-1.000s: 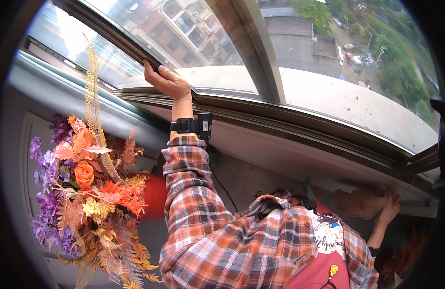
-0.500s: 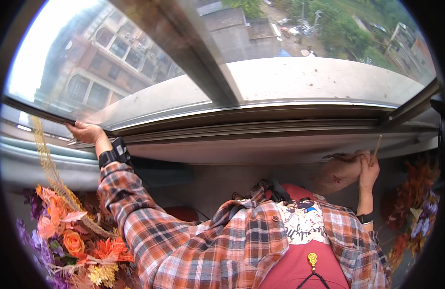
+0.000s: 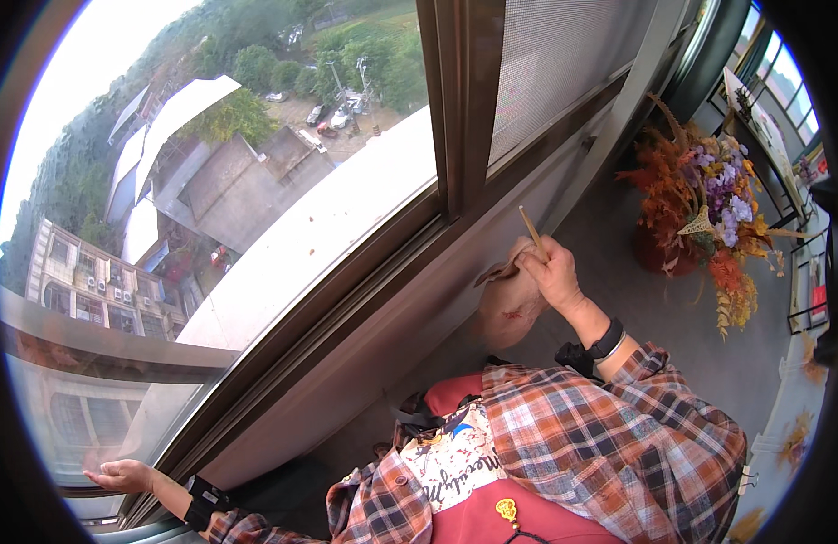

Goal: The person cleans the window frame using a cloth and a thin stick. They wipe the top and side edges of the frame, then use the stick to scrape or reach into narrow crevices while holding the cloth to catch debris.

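My left hand (image 3: pixel 120 475) is stretched out at the lower left, palm partly up and fingers extended, beside the lower part of a dark-framed window pane (image 3: pixel 74 412). It holds nothing; whether the fingertips touch the pane or frame I cannot tell. My right hand (image 3: pixel 557 281) is closed around a thin pale wooden stick (image 3: pixel 531 229) and a pinkish-brown cloth (image 3: pixel 510 308) with a small red mark. The stick points up past the fingers, while the cloth hangs down in front of the wall below the sill.
A brown window track (image 3: pixel 346 272) runs diagonally below a white outer ledge (image 3: pixel 319 218). An upright frame post (image 3: pixel 464 109) stands beside a mesh screen (image 3: pixel 560 72). A pot of artificial flowers (image 3: pixel 709 208) is on the floor at the right, near a shelf (image 3: pixel 807 281).
My view has swung to the right, bringing the mesh screen and more of the room in. My left hand's fingers, earlier at the pane's frame edge, are now extended. My right hand keeps its hold.
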Demonstrator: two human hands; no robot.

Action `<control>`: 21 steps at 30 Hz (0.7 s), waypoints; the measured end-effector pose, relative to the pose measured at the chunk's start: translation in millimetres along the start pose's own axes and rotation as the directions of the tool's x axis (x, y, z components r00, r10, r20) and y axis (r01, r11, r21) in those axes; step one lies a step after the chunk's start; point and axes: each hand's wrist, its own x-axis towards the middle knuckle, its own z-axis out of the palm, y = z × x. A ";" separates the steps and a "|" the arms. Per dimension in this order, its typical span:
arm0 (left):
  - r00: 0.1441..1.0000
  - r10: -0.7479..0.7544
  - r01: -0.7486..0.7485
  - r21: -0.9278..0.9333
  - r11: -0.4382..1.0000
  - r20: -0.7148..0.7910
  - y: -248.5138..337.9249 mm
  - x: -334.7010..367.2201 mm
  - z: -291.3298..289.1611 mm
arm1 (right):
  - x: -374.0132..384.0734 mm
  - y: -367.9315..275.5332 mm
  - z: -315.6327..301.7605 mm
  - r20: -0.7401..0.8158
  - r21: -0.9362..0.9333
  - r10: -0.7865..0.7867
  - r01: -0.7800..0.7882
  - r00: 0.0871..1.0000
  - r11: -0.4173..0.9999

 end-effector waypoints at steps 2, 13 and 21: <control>0.996 0.088 -0.088 0.032 0.996 0.005 48.6 -10.3 -13.3 | 7.2 0.5 -4.6 -0.004 0.059 0.002 -0.002 1.000 0.998; 0.562 0.809 -0.168 -0.934 0.316 0.173 409.3 -134.6 -43.1 | 27.8 -23.6 -26.0 -0.025 0.135 -0.053 0.056 0.998 0.989; 0.785 0.558 0.207 -0.963 0.176 0.270 549.9 -143.1 -23.1 | 11.8 -5.8 -48.6 -0.088 0.154 0.045 -0.031 0.995 0.988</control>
